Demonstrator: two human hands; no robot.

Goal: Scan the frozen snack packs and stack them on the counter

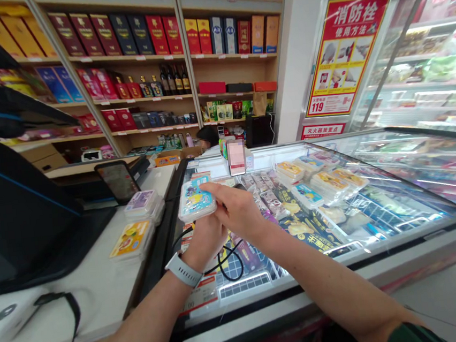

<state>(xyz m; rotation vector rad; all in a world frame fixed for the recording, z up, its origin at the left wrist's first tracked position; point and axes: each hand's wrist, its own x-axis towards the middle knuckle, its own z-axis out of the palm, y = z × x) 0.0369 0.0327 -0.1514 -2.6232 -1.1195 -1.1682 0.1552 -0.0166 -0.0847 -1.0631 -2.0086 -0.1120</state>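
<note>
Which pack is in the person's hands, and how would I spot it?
Start at the glass-topped freezer and go to its left edge, beside the white counter. The blue pack is held there above the glass by the left hand and right hand. Packs on the counter are yellow and purple; this one is blue and raised.

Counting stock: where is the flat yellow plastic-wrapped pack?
The flat yellow plastic-wrapped pack lies on the white counter, left of the left hand, below the purple packs.
</note>
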